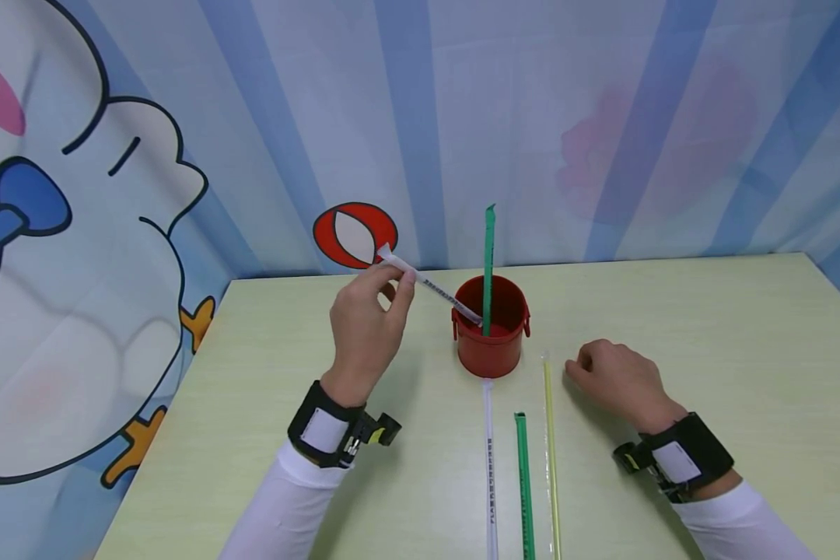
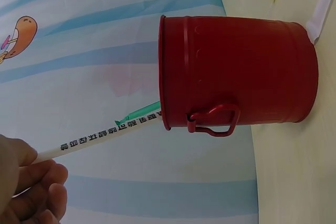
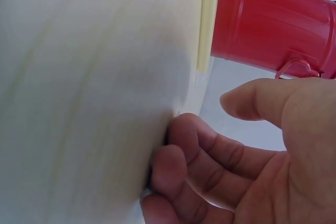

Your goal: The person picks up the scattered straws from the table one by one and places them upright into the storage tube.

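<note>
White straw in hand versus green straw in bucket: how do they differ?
The white straw is pinched by the left hand; the green straw stands unheld. In the head view, the white straw slants while the green straw looks nearly upright. Both reach into the bucket.

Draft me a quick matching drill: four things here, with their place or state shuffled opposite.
1. red cylindrical bucket
2. slim yellow straw in clear wrapper
3. left grip
4. right grip

A. lying flat on the pale smooth table
B. holding nothing
C. has a long green wrapped straw sticking out
D. pinching a slim white straw with black print

Pairs: 1-C; 2-A; 3-D; 4-B
</note>
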### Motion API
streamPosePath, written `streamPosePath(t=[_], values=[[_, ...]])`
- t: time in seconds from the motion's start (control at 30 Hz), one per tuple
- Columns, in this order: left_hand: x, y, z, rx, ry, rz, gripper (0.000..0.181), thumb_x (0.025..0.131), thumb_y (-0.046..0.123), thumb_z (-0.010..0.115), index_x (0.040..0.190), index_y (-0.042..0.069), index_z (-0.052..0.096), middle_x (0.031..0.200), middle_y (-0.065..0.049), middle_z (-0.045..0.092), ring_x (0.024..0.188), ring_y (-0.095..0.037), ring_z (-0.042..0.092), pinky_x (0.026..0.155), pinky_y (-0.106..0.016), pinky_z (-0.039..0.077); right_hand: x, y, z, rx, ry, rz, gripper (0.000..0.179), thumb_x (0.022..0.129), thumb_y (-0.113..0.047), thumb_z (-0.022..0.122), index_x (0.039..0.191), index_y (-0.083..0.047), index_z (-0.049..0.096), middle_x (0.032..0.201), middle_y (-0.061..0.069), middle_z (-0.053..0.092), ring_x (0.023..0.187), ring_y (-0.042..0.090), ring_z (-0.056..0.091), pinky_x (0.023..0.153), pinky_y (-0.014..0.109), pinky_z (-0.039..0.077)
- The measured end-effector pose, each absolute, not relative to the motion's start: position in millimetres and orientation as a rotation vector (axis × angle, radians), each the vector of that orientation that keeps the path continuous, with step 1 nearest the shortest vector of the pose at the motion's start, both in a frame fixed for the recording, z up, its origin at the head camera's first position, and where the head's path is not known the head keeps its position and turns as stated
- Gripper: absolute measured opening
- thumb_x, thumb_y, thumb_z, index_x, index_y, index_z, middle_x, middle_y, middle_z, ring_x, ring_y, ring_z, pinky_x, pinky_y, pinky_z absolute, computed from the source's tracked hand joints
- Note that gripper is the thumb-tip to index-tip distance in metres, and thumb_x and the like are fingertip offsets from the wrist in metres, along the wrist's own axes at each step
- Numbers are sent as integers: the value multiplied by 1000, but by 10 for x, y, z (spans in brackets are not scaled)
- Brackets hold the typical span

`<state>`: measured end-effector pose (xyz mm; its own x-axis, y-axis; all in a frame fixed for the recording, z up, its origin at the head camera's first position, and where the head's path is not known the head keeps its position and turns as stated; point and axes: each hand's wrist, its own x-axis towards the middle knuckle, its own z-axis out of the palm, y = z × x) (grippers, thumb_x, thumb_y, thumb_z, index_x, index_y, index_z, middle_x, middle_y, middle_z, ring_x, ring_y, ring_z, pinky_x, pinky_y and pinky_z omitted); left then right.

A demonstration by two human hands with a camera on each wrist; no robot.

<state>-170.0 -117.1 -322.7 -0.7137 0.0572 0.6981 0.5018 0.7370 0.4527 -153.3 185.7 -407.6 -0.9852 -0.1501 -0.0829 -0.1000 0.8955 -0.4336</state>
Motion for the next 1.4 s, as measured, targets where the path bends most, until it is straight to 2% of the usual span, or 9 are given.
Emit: streamPosePath(t=[0.33, 0.7, 1.03, 1.27, 1.4], values=[[-1713, -1056, -3335, -449, -2323, -826, 16, 91, 23, 60, 94, 10, 69, 85, -1, 69, 69, -11, 55, 51, -23, 41, -1520, 1859, -4074, -206, 2949, -685, 30, 89, -24, 53, 61, -12, 54, 53, -1, 40, 49, 15, 40, 44, 27, 24], [-1723, -995, -3437, -431, -2457, -840, 17, 91, 25, 60, 93, 11, 70, 80, 1, 67, 70, -15, 57, 50, -23, 40, -1528, 1848, -4087, -213, 2983, -674, 32, 89, -23, 53, 58, -13, 51, 52, -1, 38, 48, 15, 38, 43, 27, 24], [-1703, -974, -3457, -415, -2521, -858, 18, 91, 27, 62, 95, 12, 70, 80, 3, 66, 72, -10, 54, 53, -22, 41, -1518, 1850, -4080, -218, 2976, -679, 31, 89, -24, 53, 61, -12, 54, 53, -1, 40, 49, 15, 40, 44, 27, 25], [-1692, -970, -3478, -398, -2558, -868, 18, 90, 27, 62, 96, 11, 69, 81, 2, 67, 74, -16, 58, 55, -23, 42, -1523, 1859, -4091, -205, 2972, -676, 29, 89, -23, 53, 62, -11, 56, 53, 0, 41, 49, 16, 41, 44, 27, 26], [-1684, -983, -3492, -393, -2589, -864, 19, 90, 28, 63, 96, 12, 70, 82, 2, 67, 73, -14, 56, 55, -23, 42, -1525, 1862, -4100, -203, 2978, -672, 30, 88, -23, 53, 61, -12, 55, 52, 0, 40, 48, 16, 40, 43, 27, 25]])
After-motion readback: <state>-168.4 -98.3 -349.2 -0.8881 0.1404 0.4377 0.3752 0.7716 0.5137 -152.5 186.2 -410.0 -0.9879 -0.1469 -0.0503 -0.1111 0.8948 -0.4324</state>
